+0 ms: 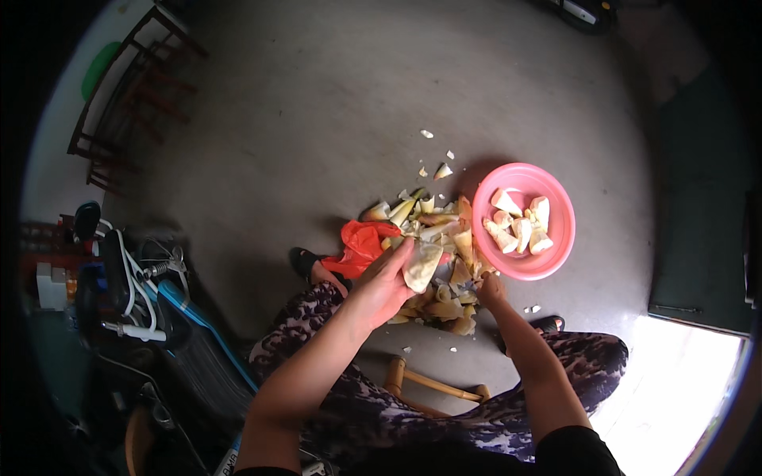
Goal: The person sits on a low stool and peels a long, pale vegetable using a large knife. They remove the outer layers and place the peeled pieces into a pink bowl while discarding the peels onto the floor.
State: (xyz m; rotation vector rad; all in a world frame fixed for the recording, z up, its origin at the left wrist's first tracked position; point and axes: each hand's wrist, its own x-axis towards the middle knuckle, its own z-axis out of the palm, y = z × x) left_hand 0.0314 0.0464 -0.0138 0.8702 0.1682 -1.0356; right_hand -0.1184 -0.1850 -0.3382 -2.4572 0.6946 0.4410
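Observation:
A pale peeled piece of bamboo shoot [422, 266] rests in my left hand [384, 291], held between the thumb and fingers. To its right, my right hand [492, 290] is curled low over the edge of the peelings; whether it grips something, perhaps a knife, is not clear. Bamboo shoot husks [446, 306] lie heaped on the floor beneath and around both hands. A pink plastic basin [565, 229] stands just beyond my right hand, with several peeled bamboo shoot pieces [522, 232] inside. At the left of the heap is a crumpled red plastic bag [361, 241].
Small pale scraps [426, 134] are scattered on the concrete floor [333, 107]. A bamboo stool [437, 385] shows between my legs. On the left stands a blue and black scooter [196, 321], with dark wooden furniture [143, 89] behind. A bright doorway [673, 381] is at the lower right.

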